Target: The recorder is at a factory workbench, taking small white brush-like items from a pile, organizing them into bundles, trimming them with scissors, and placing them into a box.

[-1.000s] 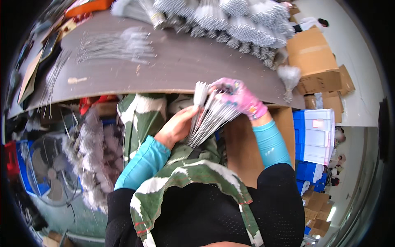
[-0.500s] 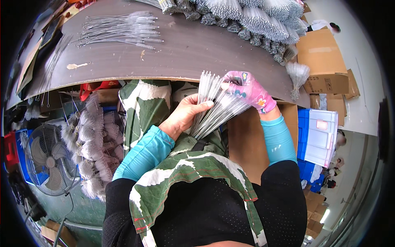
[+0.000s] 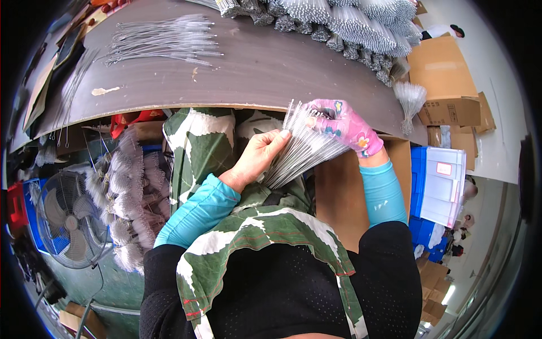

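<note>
A fanned bundle of thin wire straw brushes is held in front of my apron, over the edge of the table. My left hand, bare, is closed at the bundle's left side, thumb and fingertips pinched on the brushes near their white bristle ends. My right hand, in a pink flowered glove, is closed around the upper right part of the bundle, its fingers curled over the bristles. The plain wire ends point down toward my lap. Some of the fingers behind the bundle are hidden.
Loose brushes lie on the brown table, and a big pile of bundles stands at its far right. One tied bundle sits near the right edge. Around me are cardboard boxes, a fan and hanging brushes.
My left thumb has drawn back from across the brushes to a pinch at their left side. The two groups of brushes have come together into one fan. My right hand has shifted slightly right.
</note>
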`<state>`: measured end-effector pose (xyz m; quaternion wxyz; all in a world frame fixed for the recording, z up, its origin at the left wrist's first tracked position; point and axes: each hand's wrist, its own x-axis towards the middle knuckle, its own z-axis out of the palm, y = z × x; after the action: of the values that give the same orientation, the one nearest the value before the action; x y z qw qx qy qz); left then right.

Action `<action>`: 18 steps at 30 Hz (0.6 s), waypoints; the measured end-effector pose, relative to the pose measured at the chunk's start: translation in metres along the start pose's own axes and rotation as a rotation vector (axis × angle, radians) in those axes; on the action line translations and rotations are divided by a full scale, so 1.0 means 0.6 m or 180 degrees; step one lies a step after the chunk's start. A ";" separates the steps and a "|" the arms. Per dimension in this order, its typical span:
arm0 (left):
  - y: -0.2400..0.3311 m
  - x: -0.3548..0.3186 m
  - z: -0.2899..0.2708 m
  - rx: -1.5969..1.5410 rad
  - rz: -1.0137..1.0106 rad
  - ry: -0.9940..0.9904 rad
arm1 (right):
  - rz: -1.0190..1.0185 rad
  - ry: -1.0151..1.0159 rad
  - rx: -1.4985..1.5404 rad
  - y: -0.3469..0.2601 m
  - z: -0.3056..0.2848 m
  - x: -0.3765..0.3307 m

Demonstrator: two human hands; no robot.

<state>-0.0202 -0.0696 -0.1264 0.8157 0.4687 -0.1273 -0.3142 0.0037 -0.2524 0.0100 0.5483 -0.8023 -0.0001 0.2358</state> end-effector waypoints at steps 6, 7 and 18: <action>-0.037 -0.008 -0.022 0.0420 -0.0737 -0.0311 | -0.0908 0.0423 -0.0925 -0.024 0.030 -0.087; -0.037 -0.014 -0.017 0.0484 -0.0748 -0.0525 | -0.0729 0.0549 -0.0826 -0.025 0.040 -0.111; -0.028 -0.001 -0.044 -0.0247 -0.2073 -0.2315 | -0.2736 0.0653 -0.2120 -0.114 0.080 -0.177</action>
<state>-0.0142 -0.0573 -0.1544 0.5946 0.3134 -0.2389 -0.7008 -0.0914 -0.2103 0.0967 0.3090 -0.8790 -0.3487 -0.1015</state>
